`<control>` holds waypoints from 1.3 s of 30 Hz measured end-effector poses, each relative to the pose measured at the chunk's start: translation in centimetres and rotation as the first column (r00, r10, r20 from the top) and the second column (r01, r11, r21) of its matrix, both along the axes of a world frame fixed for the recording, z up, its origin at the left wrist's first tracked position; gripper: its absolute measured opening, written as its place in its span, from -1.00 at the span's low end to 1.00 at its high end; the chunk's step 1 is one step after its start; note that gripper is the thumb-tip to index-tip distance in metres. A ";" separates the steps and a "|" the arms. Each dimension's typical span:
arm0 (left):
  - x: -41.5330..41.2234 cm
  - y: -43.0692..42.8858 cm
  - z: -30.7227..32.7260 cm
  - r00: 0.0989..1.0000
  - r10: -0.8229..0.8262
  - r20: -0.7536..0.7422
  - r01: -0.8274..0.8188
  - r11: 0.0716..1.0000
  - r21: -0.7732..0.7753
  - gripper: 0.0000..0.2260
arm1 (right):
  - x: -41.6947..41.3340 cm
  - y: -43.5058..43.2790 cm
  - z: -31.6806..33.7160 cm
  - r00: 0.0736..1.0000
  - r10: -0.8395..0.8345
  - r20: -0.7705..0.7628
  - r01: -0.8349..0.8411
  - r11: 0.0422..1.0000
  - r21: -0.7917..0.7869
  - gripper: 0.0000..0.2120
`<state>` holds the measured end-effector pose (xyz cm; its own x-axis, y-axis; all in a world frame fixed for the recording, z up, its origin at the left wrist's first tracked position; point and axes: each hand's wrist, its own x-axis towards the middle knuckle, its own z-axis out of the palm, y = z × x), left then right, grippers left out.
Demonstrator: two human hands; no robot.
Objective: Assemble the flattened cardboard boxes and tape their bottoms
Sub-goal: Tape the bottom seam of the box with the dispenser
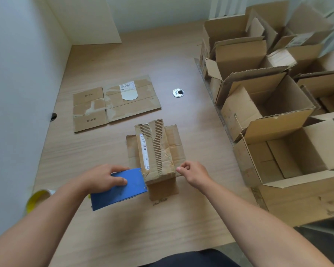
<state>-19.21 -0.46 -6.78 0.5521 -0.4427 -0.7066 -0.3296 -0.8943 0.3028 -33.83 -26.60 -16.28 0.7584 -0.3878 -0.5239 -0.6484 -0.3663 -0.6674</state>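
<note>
blue tape dispenser [123, 189] is being gripped by left hand [102, 178] against cardboard box [156, 151]; right hand [193, 172] fingertips are being pinched together, contents unclear.

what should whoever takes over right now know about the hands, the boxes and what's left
Left hand grips the blue tape dispenser at the near edge of the upturned box, mid-table.
Right hand, fingers curled, sits by that box's right edge; unclear if it pinches tape.
Done: several assembled boxes stand open on the right.
Left: tape this bottom, then assemble the flattened box farther back.
</note>
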 end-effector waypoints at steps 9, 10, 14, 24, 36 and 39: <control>0.5 0.2 -0.7 0.999 -0.021 -0.028 0.020 1.000 -0.018 -0.73 | -0.7 2.1 -0.3 0.987 -0.162 -0.010 0.158 0.969 -0.191 -0.68; 0.5 0.2 -0.7 0.999 -0.022 -0.028 0.021 1.000 -0.017 -0.72 | -0.8 2.0 -0.1 0.988 -0.155 0.012 0.154 0.966 -0.207 -0.78; 0.6 -0.2 -0.3 0.999 -0.030 -0.016 0.030 1.000 0.002 -0.69 | -0.9 1.4 0.0 0.993 0.014 0.115 -0.005 0.997 -0.076 -0.80; 0.6 -0.5 0.2 0.998 -0.057 -0.031 0.057 0.998 0.015 -0.65 | 0.2 0.6 0.2 0.954 0.259 0.152 -0.207 0.933 -0.296 -0.81; -0.3 1.0 -0.9 0.997 0.028 -0.066 -0.035 0.992 -0.118 -0.63 | 3.6 -0.2 -0.4 0.502 0.863 -0.058 -0.671 0.346 -0.655 -0.36; -0.6 1.6 -1.3 0.993 0.078 -0.084 -0.089 0.987 -0.134 -0.58 | 4.6 -0.1 -0.5 0.477 0.877 -0.054 -0.662 0.318 -0.678 -0.41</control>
